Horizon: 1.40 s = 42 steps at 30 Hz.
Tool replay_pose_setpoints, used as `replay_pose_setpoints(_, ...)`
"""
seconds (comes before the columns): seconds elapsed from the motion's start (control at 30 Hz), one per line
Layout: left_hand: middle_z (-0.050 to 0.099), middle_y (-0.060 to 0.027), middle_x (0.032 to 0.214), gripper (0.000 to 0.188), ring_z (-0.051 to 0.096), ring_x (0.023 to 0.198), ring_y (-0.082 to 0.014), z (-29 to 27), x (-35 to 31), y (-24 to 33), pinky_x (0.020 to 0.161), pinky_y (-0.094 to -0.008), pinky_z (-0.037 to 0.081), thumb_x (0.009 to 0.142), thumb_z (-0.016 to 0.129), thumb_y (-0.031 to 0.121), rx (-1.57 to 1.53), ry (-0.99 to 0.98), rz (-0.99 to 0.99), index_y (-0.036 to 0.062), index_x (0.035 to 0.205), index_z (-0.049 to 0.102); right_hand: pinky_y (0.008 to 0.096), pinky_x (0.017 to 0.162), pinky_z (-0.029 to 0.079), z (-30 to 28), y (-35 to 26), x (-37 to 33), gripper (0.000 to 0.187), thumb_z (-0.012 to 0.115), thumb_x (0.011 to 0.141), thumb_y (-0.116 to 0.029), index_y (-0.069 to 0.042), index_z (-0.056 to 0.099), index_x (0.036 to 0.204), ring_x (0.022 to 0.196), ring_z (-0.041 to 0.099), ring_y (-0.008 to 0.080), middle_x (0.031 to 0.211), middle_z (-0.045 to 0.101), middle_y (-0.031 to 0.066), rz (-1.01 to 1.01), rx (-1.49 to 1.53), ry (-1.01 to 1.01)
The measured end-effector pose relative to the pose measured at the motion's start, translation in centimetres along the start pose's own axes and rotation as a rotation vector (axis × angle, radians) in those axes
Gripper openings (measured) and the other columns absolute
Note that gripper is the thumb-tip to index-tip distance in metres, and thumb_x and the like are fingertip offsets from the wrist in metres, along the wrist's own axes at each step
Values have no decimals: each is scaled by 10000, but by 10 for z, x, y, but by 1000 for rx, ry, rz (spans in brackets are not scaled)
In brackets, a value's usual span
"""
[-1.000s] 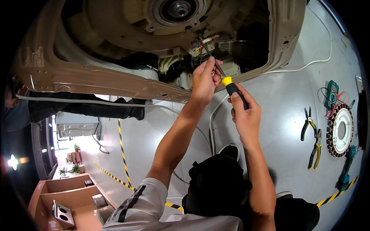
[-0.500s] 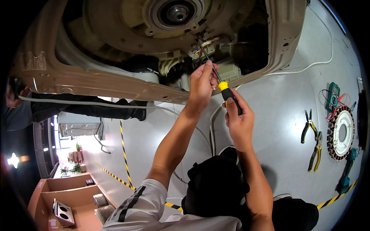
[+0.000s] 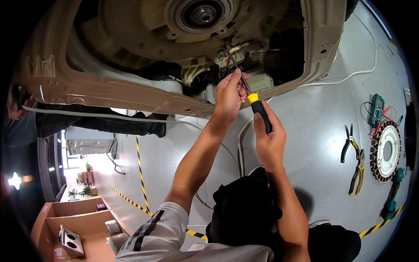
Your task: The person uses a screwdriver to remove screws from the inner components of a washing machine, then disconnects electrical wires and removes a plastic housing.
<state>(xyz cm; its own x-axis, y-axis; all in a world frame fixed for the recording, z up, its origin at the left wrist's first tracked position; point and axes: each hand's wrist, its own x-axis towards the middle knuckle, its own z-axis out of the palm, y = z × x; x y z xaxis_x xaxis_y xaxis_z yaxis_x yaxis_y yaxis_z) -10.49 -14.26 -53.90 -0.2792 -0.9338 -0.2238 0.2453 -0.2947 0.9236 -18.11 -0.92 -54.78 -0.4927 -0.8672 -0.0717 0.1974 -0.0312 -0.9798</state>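
My right hand (image 3: 271,139) is wrapped around the black-and-yellow handle of a screwdriver (image 3: 262,117). My left hand (image 3: 228,94) closes its thumb and fingers round the metal shank, ahead of the yellow collar. A small shiny bit shows at the left fingers, too small to name. The shank slants up and left into the open underside of a large appliance that looks like a washing machine (image 3: 144,98). Its tip reaches the lower edge of the round tub (image 3: 144,43), beside coloured wires (image 3: 227,57). A metal shaft hub (image 3: 204,15) sits at the tub's centre.
At right on the grey floor lie two pairs of pliers (image 3: 350,144), a multimeter (image 3: 376,109), a ring-shaped motor stator (image 3: 387,148) and a teal power tool (image 3: 394,194). A pale cable (image 3: 349,77) crosses the floor. Another person's hand (image 3: 17,107) touches the appliance's left edge.
My right fingers have shifted their grip around the handle, and the hand sits slightly further left. The left hand has barely moved on the shank.
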Motion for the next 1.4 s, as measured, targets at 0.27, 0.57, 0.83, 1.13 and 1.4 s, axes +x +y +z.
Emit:
replay_pose_setpoints(0.27,450,10,645,288,358,497,-62,1,0,2,445,-215,289,931,474,263,2,18,26,-2,856,560,294,622,460,3,-1,1,333,598,832,-105,-18,555,1150,722,576,231,839,568,131,-176,-99,46)
replay_pose_setpoints(0.57,448,32,620,279,360,511,-46,2,6,4,462,-196,273,911,526,291,-9,2,15,22,844,564,280,510,440,8,-10,2,395,621,812,-73,-60,537,1198,648,564,196,868,556,104,-382,-263,69)
replay_pose_setpoints(0.83,493,-22,643,263,426,519,-84,2,6,7,475,-225,383,915,525,262,-171,-36,-48,9,847,521,180,332,221,-18,-9,12,264,470,910,-391,-146,475,1009,360,345,58,623,517,8,877,1266,-542)
replay_pose_setpoints(1.13,492,-21,638,278,421,511,-90,4,0,6,466,-227,375,922,510,276,-68,10,-48,-1,896,514,255,360,299,-2,-28,13,275,558,875,-298,-106,498,1063,363,428,134,570,536,35,284,182,-280)
replay_pose_setpoints(1.4,484,-19,661,258,399,546,-77,0,4,-2,514,-224,377,920,512,263,-352,-132,-110,6,926,523,260,429,361,-6,-27,4,439,379,906,-498,-83,522,888,480,502,166,676,599,50,877,1005,-359)
